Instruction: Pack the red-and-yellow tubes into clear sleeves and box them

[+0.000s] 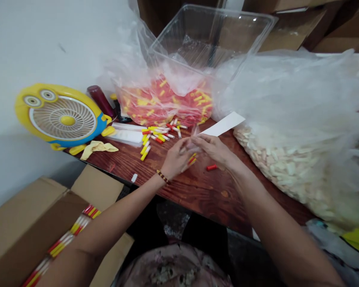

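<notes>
My left hand [174, 160], with a beaded bracelet at the wrist, is closed around a small clear plastic bag [195, 130]. Yellow and red tube-shaped pieces [192, 159] show at its fingers, apparently in the bag. The fingers of my right hand [217, 150] are pinched on the bag's upper edge. A single red piece [211, 167] lies on the table under my right hand. To the left of my hands is a loose pile of white-ended yellow and red pieces [158, 134]. A white strip [225, 123] lies just behind my right hand.
Behind the pile stands a large bag of red and yellow pieces [167, 103], near a clear plastic tub [242, 20]. A big bag of whitish pieces [281, 167] fills the right. A yellow fan [67, 120] stands left, above a cardboard box [24, 215] of packed pieces.
</notes>
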`<state>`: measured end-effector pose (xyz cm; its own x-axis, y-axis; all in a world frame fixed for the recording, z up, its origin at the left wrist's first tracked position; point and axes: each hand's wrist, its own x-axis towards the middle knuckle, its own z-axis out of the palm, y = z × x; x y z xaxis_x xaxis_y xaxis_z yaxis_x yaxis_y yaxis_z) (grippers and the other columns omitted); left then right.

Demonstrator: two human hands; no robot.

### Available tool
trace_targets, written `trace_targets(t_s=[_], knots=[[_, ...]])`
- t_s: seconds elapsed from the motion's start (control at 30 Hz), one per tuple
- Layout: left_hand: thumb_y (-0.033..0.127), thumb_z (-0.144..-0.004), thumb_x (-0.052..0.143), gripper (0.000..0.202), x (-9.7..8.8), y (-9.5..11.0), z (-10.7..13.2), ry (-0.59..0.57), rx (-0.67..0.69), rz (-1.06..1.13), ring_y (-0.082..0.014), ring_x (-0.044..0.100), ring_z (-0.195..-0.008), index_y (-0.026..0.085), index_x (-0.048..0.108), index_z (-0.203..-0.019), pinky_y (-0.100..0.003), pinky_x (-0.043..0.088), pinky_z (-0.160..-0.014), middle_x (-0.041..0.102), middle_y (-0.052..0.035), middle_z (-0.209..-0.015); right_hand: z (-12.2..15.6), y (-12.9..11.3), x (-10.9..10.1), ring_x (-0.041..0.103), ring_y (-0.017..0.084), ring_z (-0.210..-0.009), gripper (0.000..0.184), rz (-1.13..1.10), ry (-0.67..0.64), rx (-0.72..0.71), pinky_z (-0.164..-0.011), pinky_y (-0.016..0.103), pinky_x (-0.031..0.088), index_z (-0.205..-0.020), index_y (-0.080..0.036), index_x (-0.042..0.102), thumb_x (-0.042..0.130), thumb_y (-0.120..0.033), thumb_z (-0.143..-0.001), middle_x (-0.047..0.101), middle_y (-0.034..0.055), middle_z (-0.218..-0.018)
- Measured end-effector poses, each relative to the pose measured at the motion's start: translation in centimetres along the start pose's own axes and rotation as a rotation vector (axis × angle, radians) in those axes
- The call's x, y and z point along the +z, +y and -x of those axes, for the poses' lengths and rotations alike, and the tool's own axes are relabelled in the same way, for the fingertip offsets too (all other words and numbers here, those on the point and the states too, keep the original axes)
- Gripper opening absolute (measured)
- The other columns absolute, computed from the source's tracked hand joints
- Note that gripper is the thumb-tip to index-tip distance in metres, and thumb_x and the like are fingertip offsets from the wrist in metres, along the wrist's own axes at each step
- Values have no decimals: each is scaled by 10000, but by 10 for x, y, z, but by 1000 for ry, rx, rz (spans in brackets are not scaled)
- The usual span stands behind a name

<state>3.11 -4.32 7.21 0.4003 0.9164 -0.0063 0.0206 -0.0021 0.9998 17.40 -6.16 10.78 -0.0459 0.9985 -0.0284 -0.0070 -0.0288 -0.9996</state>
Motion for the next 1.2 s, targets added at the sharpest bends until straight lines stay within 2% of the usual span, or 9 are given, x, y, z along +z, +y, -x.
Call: trace_targets(t_s=[0.07,0.17,0.27,0.37,0.6,0.73,0.87,1.03,1.2], knots=[[209,-770,675,335,-12,-7,-11,65,47,71,-189,583,-1091,163,627,-1098,-266,437,-937,653,-60,-1169,-7,8,-7,643,171,-734,403,-11,93,-40,-625,267,509,-804,-194,652,680,-583,-703,690,50,-823],[259,-702,738,309,-30,-9,-22,164,51,243,-153,632,-904,131,664,-973,-238,473,-815,704,-55,-1016,-8,34,-16,638,180,-812,343,1,347,-50,-712,283,511,-793,-193,651,691,-518,-692,694,46,-837],[299,-596,814,391,-41,-5,-26,205,18,428,-131,636,-781,139,685,-929,-229,488,-730,719,-42,-925,5,62,-12,628,192,-870,295,-30,213,55,-772,303,494,-874,-200,688,715,-404,-662,707,38,-921],[298,-505,861,418,-41,-3,-27,229,-4,512,-120,633,-707,142,705,-860,-223,493,-678,721,-28,-836,17,79,2,624,195,-856,319,-232,98,104,-776,320,483,-944,-208,704,688,-376,-673,709,34,-944],[341,-526,849,335,-36,-5,-25,254,-2,529,-88,592,-594,140,719,-760,-192,462,-576,692,1,-689,10,101,21,551,154,-677,172,-184,328,37,-682,276,413,-723,-191,713,608,-269,-612,671,-7,-696],[366,-550,838,306,-31,-8,-22,273,76,508,-75,561,-557,146,728,-732,-182,440,-550,676,8,-656,7,113,29,497,142,-592,155,-177,439,18,-593,259,376,-674,-191,670,556,-271,-607,609,-27,-597],[379,-643,783,253,-24,-14,-18,290,161,425,-83,560,-578,160,739,-761,-189,441,-570,677,7,-675,6,124,34,497,151,-591,152,-153,463,9,-571,259,386,-685,-198,645,537,-291,-630,598,-28,-600],[353,-665,755,246,-22,-19,-21,233,121,370,-116,596,-635,149,737,-801,-218,471,-610,692,-14,-719,7,131,35,504,150,-614,155,-6,486,-58,-585,258,385,-665,-199,636,496,-266,-663,593,-21,-622],[302,-634,762,192,-27,-16,-26,441,52,564,-84,554,-507,147,669,-697,-207,459,-544,634,26,-599,11,128,44,551,160,-670,218,-139,462,-18,-632,268,427,-783,-198,697,546,-286,-652,658,-6,-727]])
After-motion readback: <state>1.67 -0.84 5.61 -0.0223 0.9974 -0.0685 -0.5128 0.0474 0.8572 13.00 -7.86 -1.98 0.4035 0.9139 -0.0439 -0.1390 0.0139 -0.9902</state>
